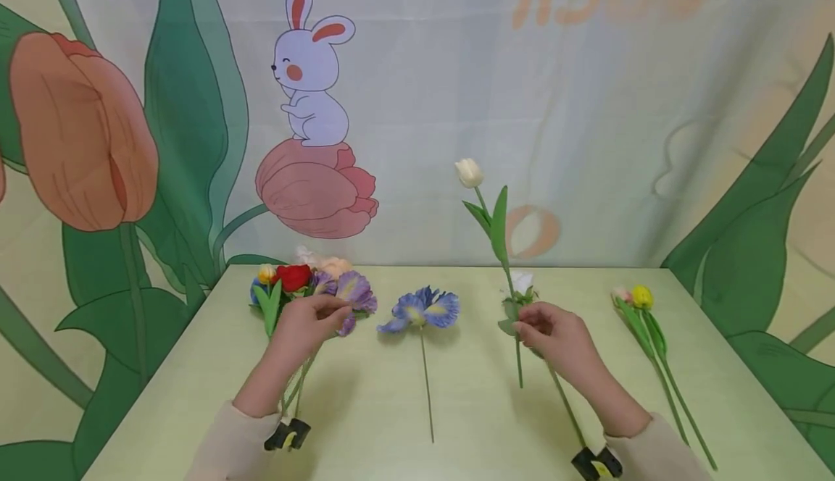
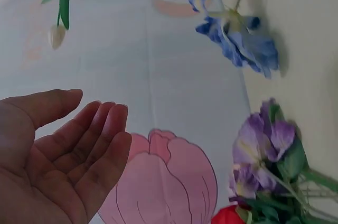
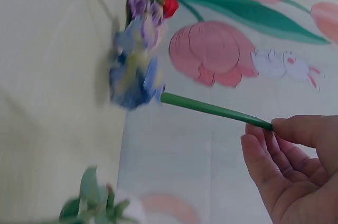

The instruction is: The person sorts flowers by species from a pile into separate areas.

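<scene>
My right hand [image 1: 559, 335] pinches the green stem [image 3: 214, 109] of a white tulip [image 1: 468, 173] between thumb and fingertips. The tulip stands nearly upright above the table, its bloom up against the backdrop. Behind that hand lies a white flower [image 1: 520, 283] with green leaves, partly covered. My left hand [image 1: 309, 325] holds nothing; its fingers are loosely bent, with thumb and fingertips apart in the left wrist view. It hovers in front of a bunch with a red rose [image 1: 293, 277] and purple irises [image 1: 355, 291]. Between the hands a blue iris [image 1: 424, 311] lies on the table.
At the right of the pale table [image 1: 365, 408] lie a yellow tulip [image 1: 642, 296] and a pinkish tulip [image 1: 622, 294], stems toward the front. A printed curtain [image 1: 417, 104] with a rabbit and large tulips hangs directly behind the table.
</scene>
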### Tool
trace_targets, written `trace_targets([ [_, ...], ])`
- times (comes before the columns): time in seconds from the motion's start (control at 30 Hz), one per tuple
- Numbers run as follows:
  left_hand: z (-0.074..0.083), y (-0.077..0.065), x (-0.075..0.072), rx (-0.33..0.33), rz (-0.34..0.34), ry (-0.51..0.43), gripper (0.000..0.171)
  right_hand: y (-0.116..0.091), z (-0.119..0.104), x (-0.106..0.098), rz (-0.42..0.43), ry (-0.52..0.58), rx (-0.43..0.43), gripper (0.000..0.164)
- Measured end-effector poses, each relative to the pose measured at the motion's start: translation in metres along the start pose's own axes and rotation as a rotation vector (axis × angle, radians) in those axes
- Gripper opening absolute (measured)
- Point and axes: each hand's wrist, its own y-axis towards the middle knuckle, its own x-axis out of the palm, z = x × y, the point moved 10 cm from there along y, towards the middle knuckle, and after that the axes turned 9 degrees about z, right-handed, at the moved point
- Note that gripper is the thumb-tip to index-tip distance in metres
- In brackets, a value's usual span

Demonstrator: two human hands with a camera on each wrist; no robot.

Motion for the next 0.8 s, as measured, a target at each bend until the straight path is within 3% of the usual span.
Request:
trace_targets([
  [0.2, -0.044, -0.007, -0.026, -0.060, -0.015, 0.073, 0.026, -0.007, 0.051, -0.044, 0.036, -0.047, 0.058, 0.028],
  [0.37, -0.078, -0.012, -0.034, -0.091, -0.063, 0.126, 0.028, -0.014, 0.097, -0.084, 0.054, -0.114, 0.144, 0.034],
  [0.6, -0.122, -0.020, -0.026, -0.201, -0.142, 0.113, 0.033, -0.028, 0.156, -0.132, 0.037, -0.276, 0.259, 0.045],
  [0.8, -0.139, -0.021, -0.011, -0.227, -0.172, 0.120, 0.033, -0.040, 0.203, -0.152, -0.045, -0.322, 0.370, 0.048],
])
